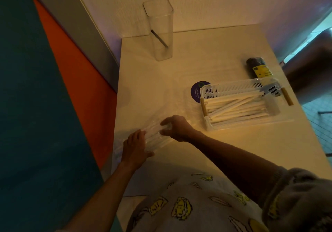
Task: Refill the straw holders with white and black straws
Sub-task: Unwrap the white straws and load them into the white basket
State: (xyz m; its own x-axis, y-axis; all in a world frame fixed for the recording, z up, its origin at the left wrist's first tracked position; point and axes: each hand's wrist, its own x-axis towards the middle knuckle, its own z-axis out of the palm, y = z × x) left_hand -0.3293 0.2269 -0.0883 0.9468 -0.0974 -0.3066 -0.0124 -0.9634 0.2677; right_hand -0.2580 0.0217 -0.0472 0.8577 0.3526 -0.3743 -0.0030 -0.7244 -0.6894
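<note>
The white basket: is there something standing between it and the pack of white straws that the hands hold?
Nothing visible. Only bare table lies between the straw pack, held by the left hand and right hand, and the white basket.

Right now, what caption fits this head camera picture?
Both hands, left and right, hold a clear pack of white straws beside a half-filled basket.
</note>
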